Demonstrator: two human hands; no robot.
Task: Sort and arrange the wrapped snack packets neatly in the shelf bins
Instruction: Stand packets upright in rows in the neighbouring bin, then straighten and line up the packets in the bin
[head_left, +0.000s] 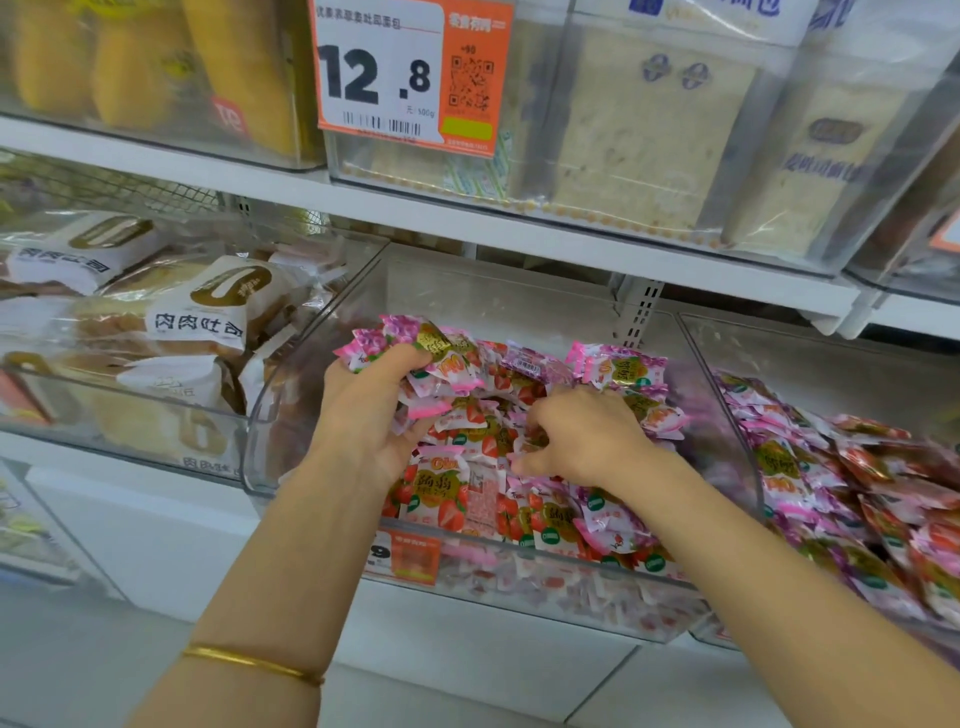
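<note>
- gold bangle (254, 662) sits on my left forearm, closest to the lens, low in the view over the pale floor.
- my left hand (363, 415) is curled shut around a bunch of pink wrapped snack packets (415, 340) at the left side of the pile, fingers wrapped over the top of them, thumb underneath; the bunch is lifted a little above the heap.
- my right hand (582, 434) lies palm down on the middle of the pile, fingers bent and pinching at the edges of a few strawberry-printed packets (447, 488); how many it has caught i cannot tell.
- both hands are inside the clear plastic bin (291, 395), which is tilted forward; its curved left wall stands just beside my left wrist, and its front lip runs under both forearms.
- free room: the back of this bin behind the pile is bare, and the white shelf board (467, 218) above leaves a gap over my hands.
- right of the bin wall, a neighbouring bin (810, 358) holds more of the same pink packets, heaped toward the front.
- left of my bin, another clear bin holds bagged bread (208, 306).
- above, the upper shelf carries boxed toast slices (639, 130) and an orange-and-white price tag (400, 73) reading 12.8.
</note>
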